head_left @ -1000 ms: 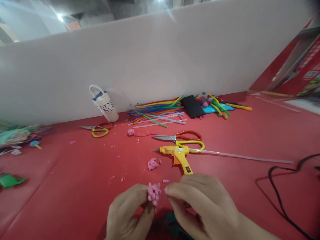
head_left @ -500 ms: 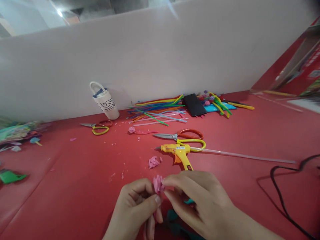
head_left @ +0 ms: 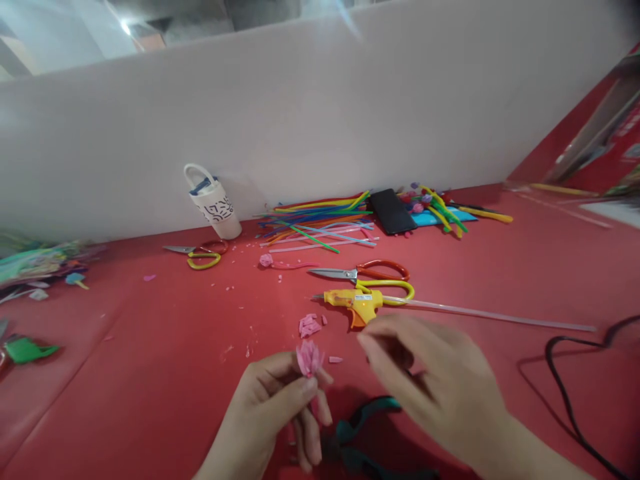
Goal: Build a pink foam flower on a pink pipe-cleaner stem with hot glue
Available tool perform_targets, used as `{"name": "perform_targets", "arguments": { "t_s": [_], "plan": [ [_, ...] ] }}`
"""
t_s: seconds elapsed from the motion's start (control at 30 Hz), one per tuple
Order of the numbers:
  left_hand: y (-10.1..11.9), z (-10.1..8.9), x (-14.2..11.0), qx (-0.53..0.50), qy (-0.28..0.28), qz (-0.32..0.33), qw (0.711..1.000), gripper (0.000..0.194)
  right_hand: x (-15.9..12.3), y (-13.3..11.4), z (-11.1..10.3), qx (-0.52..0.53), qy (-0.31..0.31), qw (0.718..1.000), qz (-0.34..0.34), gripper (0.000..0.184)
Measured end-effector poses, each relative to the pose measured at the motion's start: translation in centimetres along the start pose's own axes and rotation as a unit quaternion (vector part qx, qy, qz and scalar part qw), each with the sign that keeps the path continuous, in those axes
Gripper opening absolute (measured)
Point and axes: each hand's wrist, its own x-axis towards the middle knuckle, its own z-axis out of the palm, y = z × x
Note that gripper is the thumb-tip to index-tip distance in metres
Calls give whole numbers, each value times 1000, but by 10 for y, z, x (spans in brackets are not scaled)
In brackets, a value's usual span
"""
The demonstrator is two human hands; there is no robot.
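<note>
My left hand [head_left: 273, 413] pinches a small pink paper flower [head_left: 309, 358] between thumb and fingers, low in the middle of the view. My right hand [head_left: 430, 380] hovers just right of the flower, blurred by motion, fingers loosely curled with nothing visible in them. It sits in front of the handle of a yellow glue gun [head_left: 356, 304] lying on the red table [head_left: 150, 373]. Dark teal-handled pliers [head_left: 360, 433] lie under my hands. Pink paper scraps [head_left: 307, 325] rest just beyond the flower.
Red-and-yellow-handled scissors [head_left: 370, 275] and a clear glue stick [head_left: 490, 313] lie beyond the gun. Coloured sticks [head_left: 320, 223], a black phone [head_left: 393, 211], a white cup [head_left: 215, 208], second scissors [head_left: 197, 255] line the white wall. A black cable [head_left: 575, 373] loops at right. Paper bits at left.
My right hand has let go of the pink flower and drawn away to the right and up. My left hand keeps hold of it; the pliers now show underneath.
</note>
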Motion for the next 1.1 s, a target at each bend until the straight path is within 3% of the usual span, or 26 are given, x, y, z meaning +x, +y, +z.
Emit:
{"name": "perform_targets", "arguments": {
  "t_s": [0.07,0.1,0.23,0.4,0.53,0.6,0.73,0.9,1.0,1.1],
  "plan": [
    [2,-4,3,-32,-14,6,999,20,7,14,1,-132,-38,986,100,25],
    [4,-6,4,-44,-20,11,999,20,11,21,3,-197,-85,963,162,29],
    [8,-11,6,-64,-25,25,997,16,18,49,19,-184,-144,950,208,33],
    [13,-14,6,-85,-31,25,996,16,19,67,36,-77,-130,954,260,27],
    [17,-17,5,-98,-30,28,994,16,20,71,41,75,-94,949,293,23],
    [20,-17,4,-95,-26,36,995,16,22,71,40,181,-83,929,310,24],
    [29,-15,2,-45,1,57,997,15,25,66,34,376,-54,863,332,34],
    [35,-12,2,-15,18,70,997,15,22,43,16,518,-56,785,336,23],
    [32,-14,5,-31,31,70,997,14,16,29,9,544,-83,771,320,23],
    [26,-19,9,-58,63,68,994,12,7,24,7,521,-100,788,312,19]
  ]
}}
